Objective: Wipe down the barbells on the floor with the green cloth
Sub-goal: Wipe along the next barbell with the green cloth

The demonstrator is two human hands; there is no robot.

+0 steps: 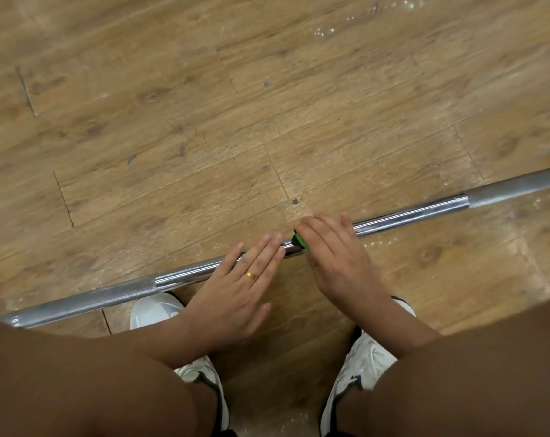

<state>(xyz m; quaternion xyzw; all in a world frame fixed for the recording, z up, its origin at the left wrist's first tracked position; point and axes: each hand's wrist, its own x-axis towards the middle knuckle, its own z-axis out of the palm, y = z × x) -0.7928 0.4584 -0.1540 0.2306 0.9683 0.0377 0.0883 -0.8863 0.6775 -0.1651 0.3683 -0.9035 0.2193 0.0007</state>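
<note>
Barbell [409, 212] lies on the wooden floor [173, 121] in the head view, running from lower left to upper right just ahead of our shoes [362, 367]. Our right hand [333, 257] curls over its smooth middle with the cloth [299, 240] bunched beneath it, only a green edge showing. Our left hand [236, 288] lies flat just beside it, fingers straight, tips resting on the bar, holding nothing. To wipe well, we judge the cloth should wrap the shaft under firm pressure, in long strokes toward the knurled ends, while the left hand stops the bar rolling. Both forearms angle inward from our knees.
</note>
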